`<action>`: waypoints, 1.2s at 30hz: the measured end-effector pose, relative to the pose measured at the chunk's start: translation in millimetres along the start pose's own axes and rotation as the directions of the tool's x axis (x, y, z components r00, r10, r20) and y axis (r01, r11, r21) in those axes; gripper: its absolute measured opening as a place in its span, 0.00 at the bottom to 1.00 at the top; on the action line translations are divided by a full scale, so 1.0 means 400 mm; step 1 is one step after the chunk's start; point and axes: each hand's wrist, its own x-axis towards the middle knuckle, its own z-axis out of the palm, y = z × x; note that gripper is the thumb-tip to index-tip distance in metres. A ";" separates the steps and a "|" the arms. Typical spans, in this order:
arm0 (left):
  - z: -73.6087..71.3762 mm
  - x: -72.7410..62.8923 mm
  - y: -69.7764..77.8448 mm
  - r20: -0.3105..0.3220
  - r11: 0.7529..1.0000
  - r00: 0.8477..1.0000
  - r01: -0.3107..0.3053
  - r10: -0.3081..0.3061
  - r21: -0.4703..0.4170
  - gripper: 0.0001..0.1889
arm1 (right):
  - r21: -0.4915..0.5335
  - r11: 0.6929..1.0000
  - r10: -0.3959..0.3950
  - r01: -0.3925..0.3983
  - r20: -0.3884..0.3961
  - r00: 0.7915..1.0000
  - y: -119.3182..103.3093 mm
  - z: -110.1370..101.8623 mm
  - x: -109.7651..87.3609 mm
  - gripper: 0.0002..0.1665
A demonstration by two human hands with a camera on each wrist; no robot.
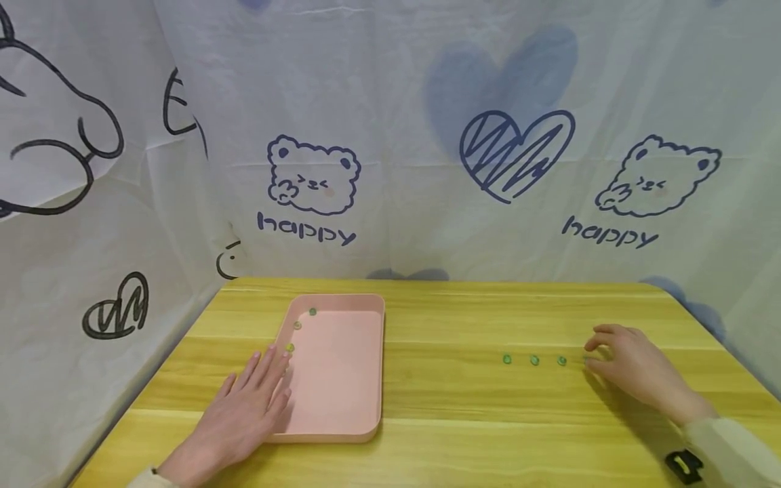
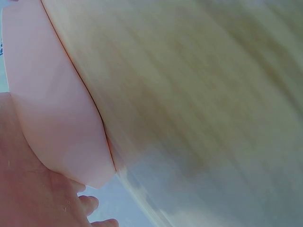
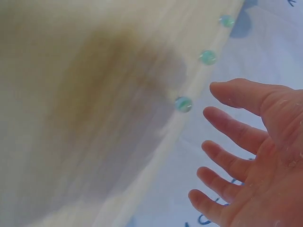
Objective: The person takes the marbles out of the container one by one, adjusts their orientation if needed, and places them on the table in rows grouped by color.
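My left hand (image 1: 241, 410) lies with straight, slightly spread fingers over the left rim of a pink tray (image 1: 332, 379). Past its fingertips, small glass marbles line the tray's left side, among them a green marble (image 1: 313, 312) and a yellowish marble (image 1: 290, 348). On the table to the right, my right hand (image 1: 634, 366) hovers at the right end of a row of green marbles (image 1: 534, 360). In the right wrist view its thumb and fingers are apart with nothing between them, and the nearest marble (image 3: 183, 104) sits just beyond the fingertips.
The wooden table (image 1: 445, 407) carries the tray on its left half. A white cloth (image 1: 415, 224) printed with bears and hearts hangs behind the table, and another cloth wall (image 1: 152, 224) borders the left. A black band (image 1: 683, 466) shows by the right sleeve.
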 end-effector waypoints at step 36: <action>-0.001 -0.001 0.001 -0.026 1.000 1.000 -0.012 0.012 -0.004 0.30 | 0.126 0.964 -0.231 0.234 -0.038 0.972 -0.400 0.024 0.186 0.11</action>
